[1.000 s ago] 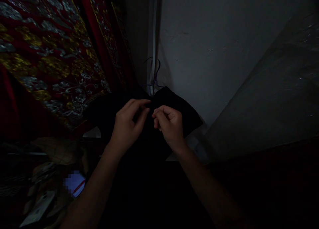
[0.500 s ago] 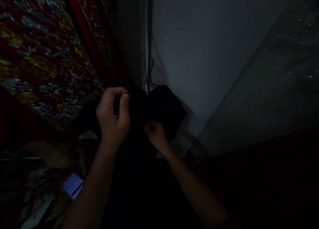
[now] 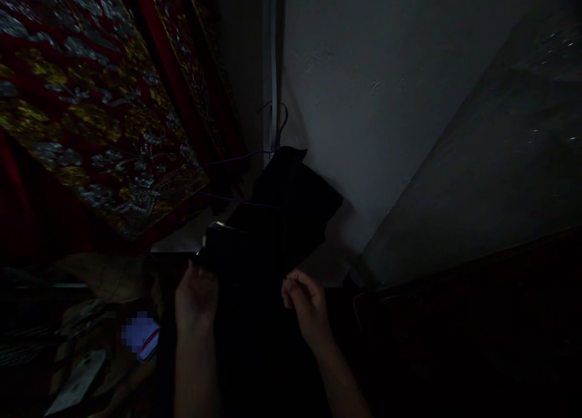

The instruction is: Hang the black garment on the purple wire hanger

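Note:
In the head view a black garment hangs partly on a thin wire hanger. The left side of the hanger is bare, while cloth still covers its right side. My left hand is closed on the garment's left part, low and below the bare side. My right hand has its fingers curled in a pinch at the cloth lower right; darkness hides exactly how much it grips. Much of the garment blends into the dark.
The hanger's hook goes round a vertical pole by a pale wall. Red cloth with gold and silver embroidery hangs at left. A bluish-white box-like item and a pale flat piece lie among clutter at lower left.
My left hand has moved down, drawing the garment off the hanger's left side, which now shows. My right hand has moved down and slightly right. The view has shifted a little.

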Demonstrator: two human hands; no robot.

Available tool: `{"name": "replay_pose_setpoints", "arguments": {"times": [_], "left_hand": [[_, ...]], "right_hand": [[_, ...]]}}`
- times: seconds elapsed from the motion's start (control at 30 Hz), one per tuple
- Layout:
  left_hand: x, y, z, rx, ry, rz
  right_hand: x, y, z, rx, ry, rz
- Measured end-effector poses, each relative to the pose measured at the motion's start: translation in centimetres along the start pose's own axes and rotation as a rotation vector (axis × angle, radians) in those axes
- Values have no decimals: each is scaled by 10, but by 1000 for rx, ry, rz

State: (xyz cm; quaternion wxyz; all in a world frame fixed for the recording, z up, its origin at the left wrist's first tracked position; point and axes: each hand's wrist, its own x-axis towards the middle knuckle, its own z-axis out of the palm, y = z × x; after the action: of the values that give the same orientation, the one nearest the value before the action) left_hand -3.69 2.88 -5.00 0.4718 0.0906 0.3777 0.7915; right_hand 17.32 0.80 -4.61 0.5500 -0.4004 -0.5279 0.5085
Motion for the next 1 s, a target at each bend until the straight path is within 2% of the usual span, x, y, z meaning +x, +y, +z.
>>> {"name": "replay_pose_setpoints", "arguments": {"times": [0.07,0.1,0.17,0.2,0.27,0.33,0.4,0.47,0.53,0.6,0.67,0.73,0.8,0.87,0.9,0.93,1.0], "left_hand": [[-10,-18,5,20,50,-126],[-15,-23,9,37,67,-135],[-25,-25,17,68,36,-50],[-31,-24,20,79,-15,4],[-44,-21,27,126,-203,70],[-58,-19,32,257,-434,100],[-73,-19,37,446,-610,156],[-84,-23,43,603,-724,235],[-88,-28,49,654,-752,326],[-86,-33,54,613,-714,418],[-79,-37,55,551,-723,418],[-71,-41,51,571,-823,293],[-66,-46,40,716,-922,157],[-61,-49,25,925,-981,144],[-58,-50,17,1023,-1016,188],[-54,-49,10,1109,-1057,251],[-42,-41,0,1255,-1133,382]], "right_hand": [[-2,7,-5,-83,-22,-23],[-2,10,-8,-133,-4,-40],[-1,15,-13,-232,93,-116],[-1,16,-15,-271,149,-177],[-3,15,-17,-310,190,-305],[-7,11,-15,-291,93,-354],[-11,6,-11,-238,-55,-286],[-11,0,-7,-176,-146,-184],[-8,-6,-9,-131,-142,-122],[-2,-13,-16,-129,-106,-63],[4,-23,-27,-166,-64,16],[9,-38,-37,-200,-60,51],[14,-56,-45,-218,-194,16],[22,-73,-52,-262,-377,-59],[27,-80,-56,-303,-394,-133],[34,-86,-61,-357,-335,-230],[51,-93,-71,-475,-31,-465]]}}
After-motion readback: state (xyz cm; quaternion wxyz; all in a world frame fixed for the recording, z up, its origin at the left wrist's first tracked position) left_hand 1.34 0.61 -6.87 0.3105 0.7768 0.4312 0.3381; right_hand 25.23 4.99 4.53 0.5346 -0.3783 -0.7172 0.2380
